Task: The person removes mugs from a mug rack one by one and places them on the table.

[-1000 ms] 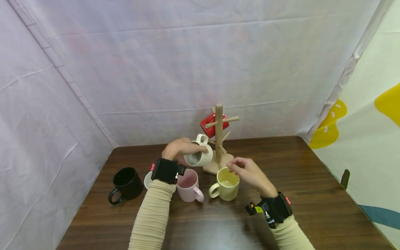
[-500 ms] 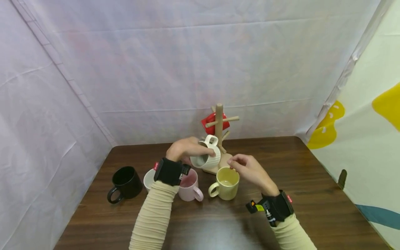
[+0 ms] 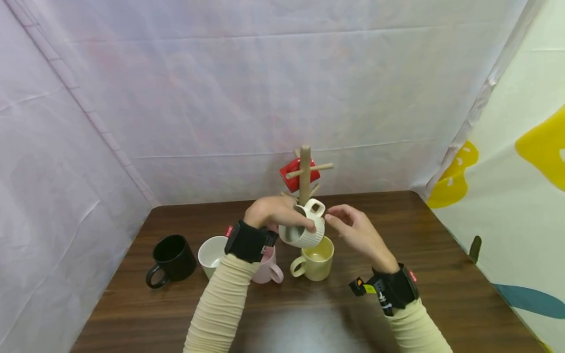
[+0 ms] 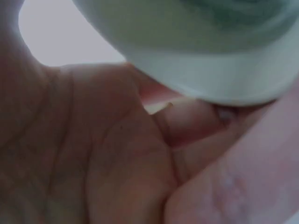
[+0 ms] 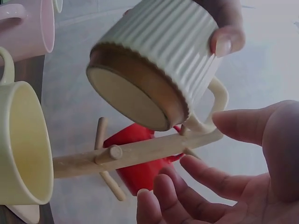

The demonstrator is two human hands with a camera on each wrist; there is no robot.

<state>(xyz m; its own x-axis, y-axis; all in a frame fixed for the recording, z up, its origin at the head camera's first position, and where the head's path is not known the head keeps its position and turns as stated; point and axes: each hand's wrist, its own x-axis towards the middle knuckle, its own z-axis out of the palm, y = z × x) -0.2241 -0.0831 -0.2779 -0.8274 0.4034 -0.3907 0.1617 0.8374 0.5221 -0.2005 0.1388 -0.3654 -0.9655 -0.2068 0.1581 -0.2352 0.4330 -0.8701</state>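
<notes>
My left hand [image 3: 275, 215] grips a ribbed white mug [image 3: 305, 230] tilted on its side in front of the wooden mug tree [image 3: 303, 172], handle up. In the right wrist view the ribbed white mug [image 5: 159, 70] shows its flat base, with the left fingers [image 5: 226, 39] curled over its wall. The mug's rim [image 4: 201, 70] fills the left wrist view above the palm. My right hand [image 3: 355, 230] hovers just right of the mug with loose fingers [image 5: 205, 182], holding nothing. A red mug [image 3: 292, 177] hangs on a far peg of the tree.
On the brown table [image 3: 441, 255] stand a yellow mug [image 3: 314, 260] under the held mug, a pink mug [image 3: 267, 267], a white mug [image 3: 212, 255] and a black mug [image 3: 169, 257] at the left. White sheets wall the back and left; a patterned sheet [image 3: 521, 196] closes the right.
My left hand has carried the ribbed mug to the right, from left of the tree to in front of its post. The right hand rose from the yellow mug's rim toward the held mug.
</notes>
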